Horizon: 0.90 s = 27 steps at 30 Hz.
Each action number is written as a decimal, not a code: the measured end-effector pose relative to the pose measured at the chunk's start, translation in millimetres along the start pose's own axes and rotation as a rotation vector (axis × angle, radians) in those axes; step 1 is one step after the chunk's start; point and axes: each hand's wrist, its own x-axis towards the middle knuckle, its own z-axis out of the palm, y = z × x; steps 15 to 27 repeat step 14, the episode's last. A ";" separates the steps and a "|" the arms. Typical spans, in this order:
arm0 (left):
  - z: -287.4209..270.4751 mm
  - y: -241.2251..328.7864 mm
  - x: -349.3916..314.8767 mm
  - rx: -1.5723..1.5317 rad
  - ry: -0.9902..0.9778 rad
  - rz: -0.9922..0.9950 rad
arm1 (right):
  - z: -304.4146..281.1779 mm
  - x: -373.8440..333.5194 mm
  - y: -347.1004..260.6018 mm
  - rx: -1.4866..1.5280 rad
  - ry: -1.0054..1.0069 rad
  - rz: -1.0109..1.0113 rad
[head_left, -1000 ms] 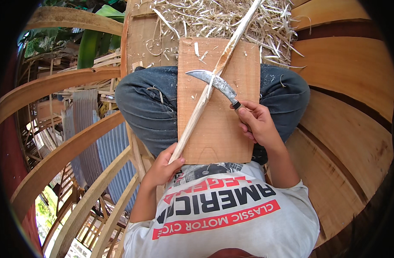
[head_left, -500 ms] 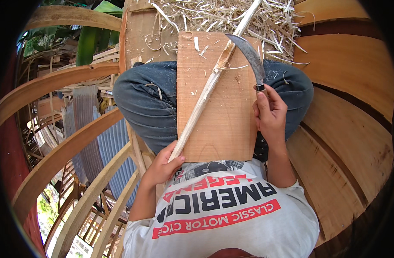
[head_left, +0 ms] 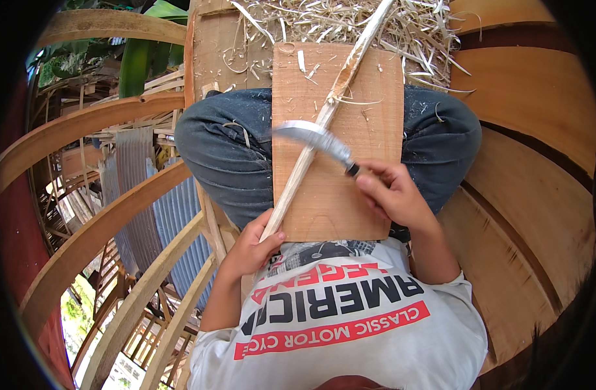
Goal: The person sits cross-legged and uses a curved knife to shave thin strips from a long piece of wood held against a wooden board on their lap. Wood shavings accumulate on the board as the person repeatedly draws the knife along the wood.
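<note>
A long pale wooden stick [head_left: 291, 186] slants across the board [head_left: 340, 201] on my lap, from lower left to upper right. My left hand [head_left: 254, 246] is closed round its near end. My right hand [head_left: 394, 193] grips the handle of a sickle [head_left: 319, 139], whose curved blade, slightly blurred, lies across the stick at about its middle; I cannot tell whether it touches. Above the blade, a darker notched patch [head_left: 342, 82] shows on the stick, with a thin curled shaving [head_left: 360, 102] hanging from it.
Beyond the board lies a heap of wood shavings [head_left: 415, 32]. My knees in jeans [head_left: 226, 153] flank the board. Wooden rails [head_left: 109, 224] curve along the left, with corrugated sheets [head_left: 181, 227] behind them. Wide planks [head_left: 532, 110] rise on the right.
My right hand has swung the sickle left and toward me, from right of the stick to across it. The left hand keeps its hold on the stick's end.
</note>
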 end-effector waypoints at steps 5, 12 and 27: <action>5.4 0.9 1.0 -0.016 0.021 0.050 | 2.0 -1.5 0.1 0.042 0.089 -0.036; 3.6 -0.7 5.1 -0.014 0.003 0.086 | 6.1 5.7 10.4 0.003 0.360 -0.190; 0.4 -0.1 4.6 -0.031 -0.016 0.052 | 5.6 5.9 13.3 -0.036 0.377 -0.200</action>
